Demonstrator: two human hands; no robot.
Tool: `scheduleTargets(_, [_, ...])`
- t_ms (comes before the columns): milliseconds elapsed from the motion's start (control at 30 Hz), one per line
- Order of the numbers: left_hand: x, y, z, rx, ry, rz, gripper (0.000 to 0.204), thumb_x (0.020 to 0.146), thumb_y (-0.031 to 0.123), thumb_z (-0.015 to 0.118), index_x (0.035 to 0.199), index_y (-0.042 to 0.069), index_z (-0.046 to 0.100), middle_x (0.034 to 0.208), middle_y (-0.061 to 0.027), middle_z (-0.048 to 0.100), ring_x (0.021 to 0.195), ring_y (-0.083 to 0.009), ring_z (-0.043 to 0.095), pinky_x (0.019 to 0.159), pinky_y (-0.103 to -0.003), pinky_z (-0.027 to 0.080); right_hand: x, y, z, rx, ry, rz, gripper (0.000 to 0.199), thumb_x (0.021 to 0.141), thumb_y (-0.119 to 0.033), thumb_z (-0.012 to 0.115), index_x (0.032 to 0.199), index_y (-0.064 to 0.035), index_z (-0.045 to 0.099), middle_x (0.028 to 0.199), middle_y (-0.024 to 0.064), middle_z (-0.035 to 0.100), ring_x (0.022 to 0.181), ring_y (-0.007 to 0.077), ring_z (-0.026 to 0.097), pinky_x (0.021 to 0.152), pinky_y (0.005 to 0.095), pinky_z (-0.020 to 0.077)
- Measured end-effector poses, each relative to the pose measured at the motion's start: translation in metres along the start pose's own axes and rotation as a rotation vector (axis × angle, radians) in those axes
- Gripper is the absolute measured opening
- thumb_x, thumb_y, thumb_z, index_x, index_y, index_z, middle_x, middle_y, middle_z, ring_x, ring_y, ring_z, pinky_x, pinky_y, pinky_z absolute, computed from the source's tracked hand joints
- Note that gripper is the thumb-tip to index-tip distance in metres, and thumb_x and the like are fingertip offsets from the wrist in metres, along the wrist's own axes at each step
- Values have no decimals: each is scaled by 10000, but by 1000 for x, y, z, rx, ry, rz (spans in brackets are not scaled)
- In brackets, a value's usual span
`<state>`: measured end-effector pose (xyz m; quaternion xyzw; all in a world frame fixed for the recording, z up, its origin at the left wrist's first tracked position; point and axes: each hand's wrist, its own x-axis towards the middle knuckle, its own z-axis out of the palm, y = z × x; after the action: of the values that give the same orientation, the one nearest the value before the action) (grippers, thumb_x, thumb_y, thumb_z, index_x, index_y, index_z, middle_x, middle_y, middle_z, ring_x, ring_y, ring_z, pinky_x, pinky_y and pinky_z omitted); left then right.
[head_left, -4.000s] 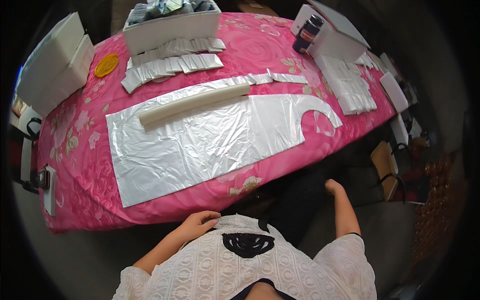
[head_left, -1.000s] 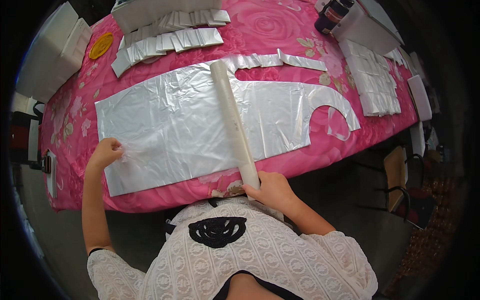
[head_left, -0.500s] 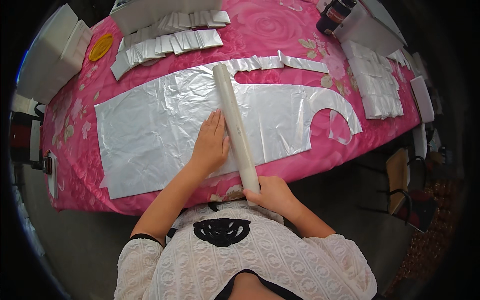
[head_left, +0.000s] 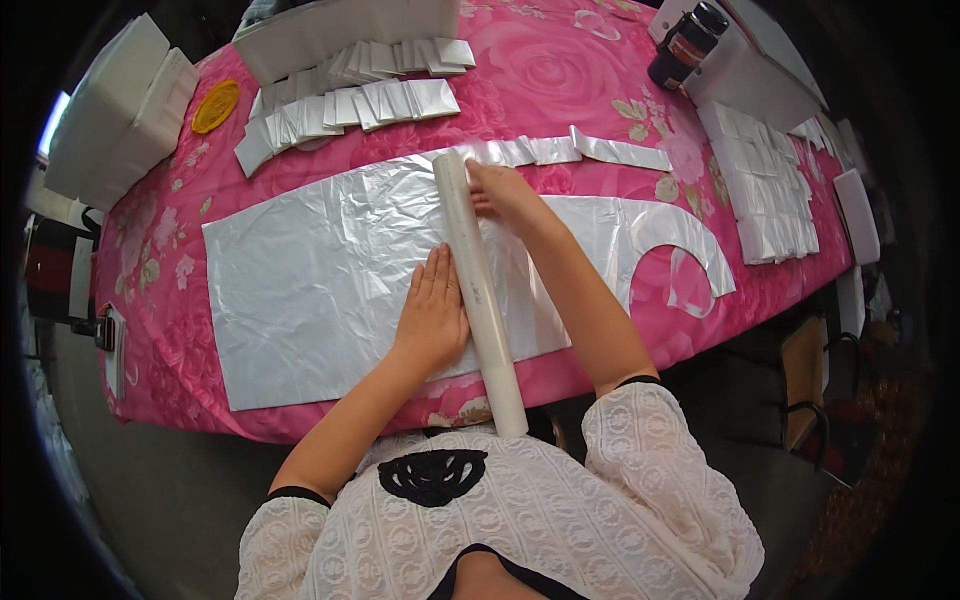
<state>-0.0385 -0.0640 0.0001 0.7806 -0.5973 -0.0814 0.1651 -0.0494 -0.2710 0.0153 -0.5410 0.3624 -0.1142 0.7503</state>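
A silvery plastic apron (head_left: 300, 290) lies spread on the table, with a curved cutout at its right end and a thin strap (head_left: 610, 153) along its far side. A long pale tube (head_left: 478, 285) rests across it, its near end reaching over the table edge towards my waist. My left hand (head_left: 432, 315) is open and flat on the plastic, fingers together along the tube's left side. Close to the tube's far end, my right hand (head_left: 505, 198) has its thumb and fingers apart on the right side. My right forearm covers part of the apron, and no held thing shows there.
Folded silvery packets (head_left: 360, 105) line the far left in rows before a white box (head_left: 340, 40). More packets (head_left: 765, 185) are stacked at right, near a dark flask (head_left: 688, 45). A yellow oval item (head_left: 216, 107) and white boxes (head_left: 110, 115) are at left. A chair (head_left: 803, 385) stands beyond the right edge.
My right hand has left the tube's near end and moved away from me to its far end. My left hand stays flat beside the tube. The whole view has shifted slightly.
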Motion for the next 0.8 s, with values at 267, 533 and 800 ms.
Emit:
scheduleTargets(267, [-5,-3,-2,-15,23,-9,607,838,179,373,1349,-87,183,1433,-240,129,1346,-347,107,1094,-429,83,7,-75,-31,722,10,-558,285,937,-286,373,1038,-68,528,975,62,595,907,183,561,816,341,435])
scheduleTargets(533, [-6,-8,10,-118,212,85,591,846,188,380,1337,-99,218,1421,-245,178,1340,-344,153,1080,-454,125,-45,4,186,-538,-294,-831,527,829,-337,542,1179,48,453,1091,240,527,1018,393,485,904,438,359])
scheduleTargets(800, [-1,-10,26,20,179,36,625,826,215,417,1323,-115,231,1411,-270,176,1331,-376,161,1077,-457,131,-90,58,229,-980,-695,-810,691,810,-369,556,1286,76,326,1336,251,341,1283,359,269,1049,416,226])
